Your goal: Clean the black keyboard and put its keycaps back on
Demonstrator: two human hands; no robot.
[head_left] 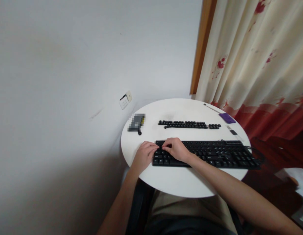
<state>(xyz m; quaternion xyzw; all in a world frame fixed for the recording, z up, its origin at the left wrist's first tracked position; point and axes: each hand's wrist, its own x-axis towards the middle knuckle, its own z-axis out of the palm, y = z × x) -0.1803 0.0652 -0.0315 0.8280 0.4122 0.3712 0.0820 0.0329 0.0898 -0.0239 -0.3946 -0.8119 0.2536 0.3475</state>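
Note:
A black computer keyboard point(215, 160) lies flat on a white round table point(166, 182), some of its upper rows without keycaps. My left hand point(144, 154) is at the keyboard's upper left corner, its fingers drawn together with the tips at the keys there. My right hand point(177, 149) reaches over the same end from the right, thumb and fingers pinched close to the left fingertips. Whatever is between the fingers of either hand is too small to make out. Behind the keyboard, loose black keycaps point(183, 124) lie in rows, with a smaller group of keycaps point(214, 126) to their right.
A pixelated dark object point(136, 122) sits at the table's left. Toward the right edge are a purple cloth point(227, 118), a thin brush-like tool point(211, 108) and a small black-and-white item point(232, 132). The keyboard's cable point(255, 151) bunches at its right end. A wall stands close on the left.

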